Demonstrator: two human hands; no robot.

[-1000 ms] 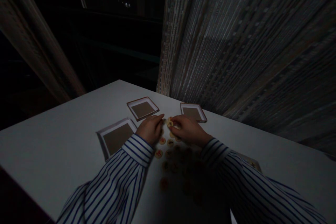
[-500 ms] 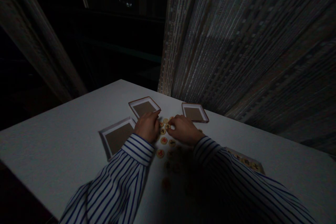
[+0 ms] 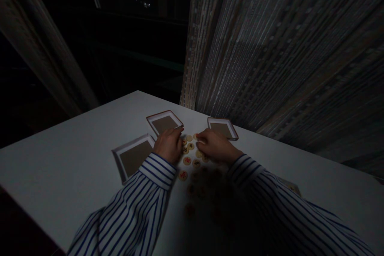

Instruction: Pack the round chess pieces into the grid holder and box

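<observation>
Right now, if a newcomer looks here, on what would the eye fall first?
Probably the two blue-striped sleeves, running from the bottom edge over a white table. Between the left hand and right hand lie small round pieces, some marked red or black; three shallow open boxes lie beyond and to the left of the hands. A patterned curtain fills the upper right.

The right hand (image 3: 218, 145) has released a black-marked disc (image 3: 191, 146).
</observation>
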